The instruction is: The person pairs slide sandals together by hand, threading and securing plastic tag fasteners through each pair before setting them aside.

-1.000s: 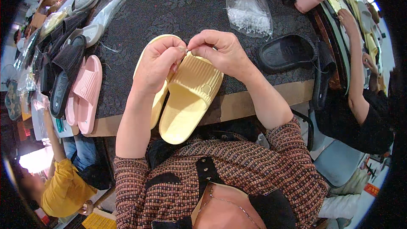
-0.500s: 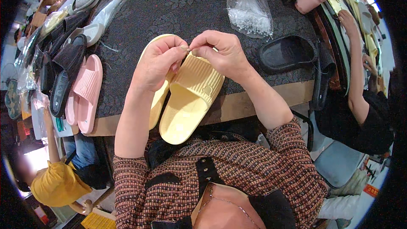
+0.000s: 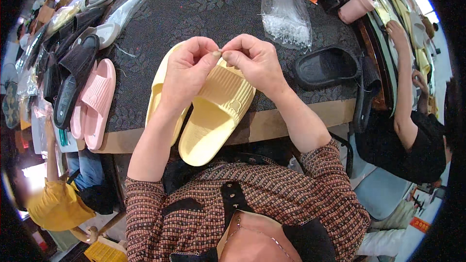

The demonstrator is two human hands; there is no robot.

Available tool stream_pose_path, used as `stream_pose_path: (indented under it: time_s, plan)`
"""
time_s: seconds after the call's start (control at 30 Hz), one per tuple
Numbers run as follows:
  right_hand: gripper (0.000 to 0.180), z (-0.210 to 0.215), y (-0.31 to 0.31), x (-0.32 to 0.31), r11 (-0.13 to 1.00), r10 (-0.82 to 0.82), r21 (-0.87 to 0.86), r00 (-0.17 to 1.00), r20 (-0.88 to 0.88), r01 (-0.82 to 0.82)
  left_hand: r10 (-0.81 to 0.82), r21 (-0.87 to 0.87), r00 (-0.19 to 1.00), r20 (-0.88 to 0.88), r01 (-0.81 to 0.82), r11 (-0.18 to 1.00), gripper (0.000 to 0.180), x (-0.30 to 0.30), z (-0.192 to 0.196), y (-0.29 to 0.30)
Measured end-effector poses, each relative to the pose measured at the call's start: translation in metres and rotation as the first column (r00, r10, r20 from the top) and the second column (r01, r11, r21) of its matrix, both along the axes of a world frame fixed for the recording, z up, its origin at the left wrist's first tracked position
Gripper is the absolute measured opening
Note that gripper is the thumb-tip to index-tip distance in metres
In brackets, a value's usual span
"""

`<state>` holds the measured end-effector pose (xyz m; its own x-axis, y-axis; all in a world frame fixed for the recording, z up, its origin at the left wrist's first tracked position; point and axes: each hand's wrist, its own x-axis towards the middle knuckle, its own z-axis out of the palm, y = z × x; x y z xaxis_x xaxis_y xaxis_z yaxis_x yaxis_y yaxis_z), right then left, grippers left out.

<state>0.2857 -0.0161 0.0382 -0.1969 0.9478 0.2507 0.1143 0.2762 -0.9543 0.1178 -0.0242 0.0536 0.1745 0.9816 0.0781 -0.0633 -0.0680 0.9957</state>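
Note:
Two pale yellow ridged slide slippers lie side by side on the dark patterned tablecloth (image 3: 213, 14). The right slipper (image 3: 206, 128) reaches past the table's front edge; the left slipper (image 3: 156, 90) is partly covered by my arm. Above the right slipper's toe, my left hand (image 3: 190, 70) and my right hand (image 3: 258, 65) meet fingertip to fingertip. Each pinches thumb against forefinger. Something tiny sits between the fingertips, too small to name. My other fingers are curled in.
Pink slippers (image 3: 99, 102) and a black slipper (image 3: 77, 82) lie at left. At right are a black slipper (image 3: 325, 68) and a pink cup (image 3: 357, 7). A clear bag of thin plastic strands (image 3: 286, 24) lies at the back. People in yellow (image 3: 58, 206) and black (image 3: 403, 145) flank me.
My hands are still pinched together, tilted slightly differently and a little to the right. The right slipper has shifted slightly left. The whole view has also shifted a little.

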Motion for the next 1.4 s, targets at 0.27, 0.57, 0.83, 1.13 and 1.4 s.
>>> stream_pose_path:
  time_s: [0.27, 0.57, 0.83, 1.13, 1.4]
  plan:
    - [0.005, 0.003, -0.005, -0.002, 1.0, -0.006, -0.02, 1.0, 0.029, 0.006, -0.039, -0.101, 0.996, -0.081, 0.031, 0.994, 0.007, -0.006, 0.008, 0.001]
    - [0.006, 0.004, 0.001, -0.003, 0.996, -0.024, 0.084, 0.994, 0.102, 0.016, -0.116, -0.139, 0.989, -0.093, 0.102, 0.985, 0.009, -0.011, 0.008, 0.011]
    - [0.015, -0.005, 0.008, -0.001, 0.991, -0.13, 0.035, 0.984, 0.12, 0.127, 0.104, 0.303, 0.965, -0.239, -0.028, 0.953, 0.03, -0.018, -0.003, -0.002]
    - [0.027, 0.052, -0.034, -0.009, 0.884, -0.055, 0.422, 0.852, 0.52, -0.2, 0.788, 0.748, 0.405, -0.464, -0.298, 0.593, 0.036, -0.171, 0.018, -0.041]
    - [0.048, 0.059, -0.07, -0.039, 0.817, 0.289, 0.068, 0.51, 0.81, -0.572, 0.678, 0.776, -0.385, -0.627, -0.234, 0.585, 0.06, -0.287, -0.013, -0.056]
